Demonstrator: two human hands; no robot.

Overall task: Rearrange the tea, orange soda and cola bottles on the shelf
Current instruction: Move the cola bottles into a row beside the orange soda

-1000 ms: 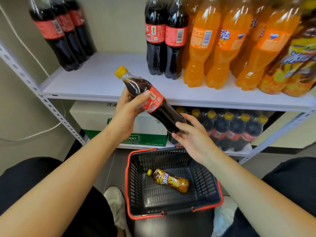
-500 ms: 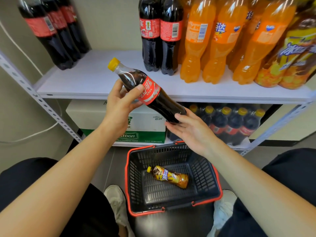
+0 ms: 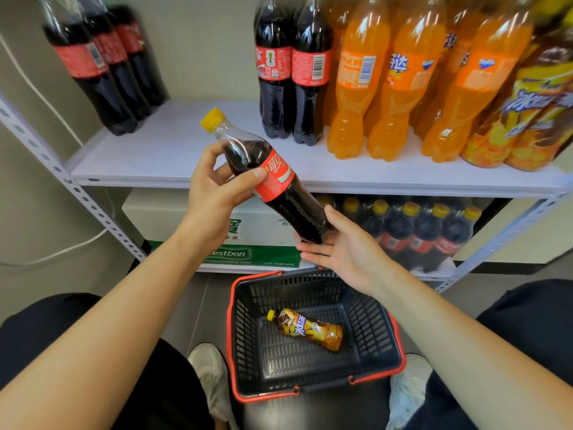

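Centre of frame: the left hand [image 3: 217, 193] grips a cola bottle [image 3: 273, 181], with fingers and thumb curled round its shoulder and the upper edge of its red label. The bottle is tilted, its yellow cap [image 3: 212, 119] pointing to the upper left and its base to the lower right. It is held in the air in front of the shelf [image 3: 173, 150] edge.

The right hand [image 3: 347, 249] lies palm up with its fingers straight and spread. It sits under the bottle's base, which touches the palm near the thumb.

On the shelf, from left to right:
- Upper left: a cola trio [image 3: 102, 72] stands upright.
- Top centre: a cola pair [image 3: 291, 72] stands with its two bottles touching.
- Just beside the pair: soda bottles [image 3: 403, 88], orange, packed close together.
- Right edge: large tea bottles [image 3: 527, 119], partly cut off by the frame.

Between the trio and the pair the shelf surface is bare.

On the lower tier, a white and green carton [image 3: 248, 237] sits at centre left. A cola pack [image 3: 418, 234] of yellow-capped bottles sits to its right, behind the right hand.

Bottom centre: a dark basket [image 3: 245, 330] with a red rim stands on the floor between two shoes [image 3: 207, 367]. A small tea bottle [image 3: 310, 328] lies on its side in the basket, cap to the upper left.
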